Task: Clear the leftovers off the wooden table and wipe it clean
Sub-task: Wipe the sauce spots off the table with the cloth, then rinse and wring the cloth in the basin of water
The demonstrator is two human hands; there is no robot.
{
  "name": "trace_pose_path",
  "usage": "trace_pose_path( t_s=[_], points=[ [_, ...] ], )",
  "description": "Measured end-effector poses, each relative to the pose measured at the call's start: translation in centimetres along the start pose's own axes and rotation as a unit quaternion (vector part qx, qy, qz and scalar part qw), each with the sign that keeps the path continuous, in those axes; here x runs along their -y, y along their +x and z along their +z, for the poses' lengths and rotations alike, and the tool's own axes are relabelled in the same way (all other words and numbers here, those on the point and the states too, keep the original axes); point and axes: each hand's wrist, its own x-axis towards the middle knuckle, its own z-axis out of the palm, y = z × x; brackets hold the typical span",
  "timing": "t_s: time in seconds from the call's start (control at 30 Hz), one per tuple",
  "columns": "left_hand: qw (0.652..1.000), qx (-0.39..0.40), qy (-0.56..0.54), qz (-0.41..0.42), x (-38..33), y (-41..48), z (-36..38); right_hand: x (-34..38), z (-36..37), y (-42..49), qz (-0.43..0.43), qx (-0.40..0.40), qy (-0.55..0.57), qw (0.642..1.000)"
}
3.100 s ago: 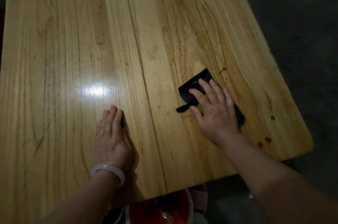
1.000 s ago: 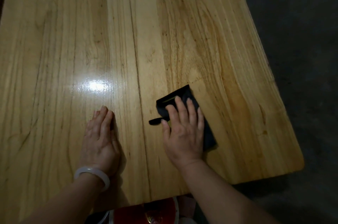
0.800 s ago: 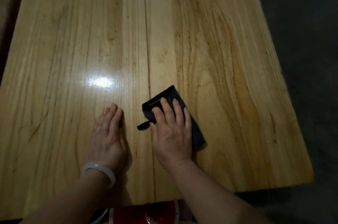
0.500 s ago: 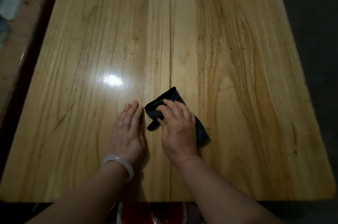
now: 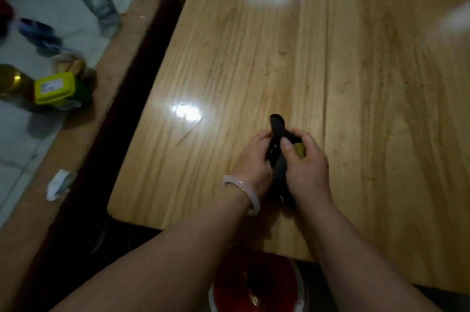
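The cloth (image 5: pixel 277 131) is gripped by the left hand (image 5: pixel 251 159) and the right hand (image 5: pixel 306 169), fingers curled round it. A clean face should be folded outward.

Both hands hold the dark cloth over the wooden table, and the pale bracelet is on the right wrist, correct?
No. The head view shows the pale bracelet on the left wrist. The left hand and right hand do hold the dark cloth over the wooden table.
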Motion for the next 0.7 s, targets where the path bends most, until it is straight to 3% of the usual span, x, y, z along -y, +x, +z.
trace_pose_path(
  t_s=[0.17, 0.3, 0.4, 0.53, 0.63, 0.7],
  points=[
    [0.981, -0.095, -0.147, -0.079, -0.3, -4.7, -6.7, 3.5, 5.1, -4.3, -0.003, 0.042, 0.049, 0.998],
    [0.916, -0.119, -0.348, -0.158, 0.5, -9.0, -13.1, 5.9, 10.4, -7.8, -0.047, 0.105, 0.059, 0.992],
    [0.879, -0.118, -0.423, -0.186, 2.6, -12.5, -17.4, 6.9, 14.7, -10.9, -0.067, 0.148, 0.066, 0.984],
    [0.798, -0.152, -0.548, -0.197, 5.6, -16.7, -21.2, 6.5, 19.6, -15.1, -0.056, 0.184, 0.083, 0.978],
    [0.787, -0.186, -0.544, -0.223, 8.0, -19.3, -23.0, 5.6, 22.2, -17.7, -0.029, 0.207, 0.094, 0.973],
    [0.801, -0.197, -0.506, -0.253, 11.0, -21.1, -24.1, 4.8, 24.6, -19.8, -0.009, 0.223, 0.084, 0.971]
  ],
)
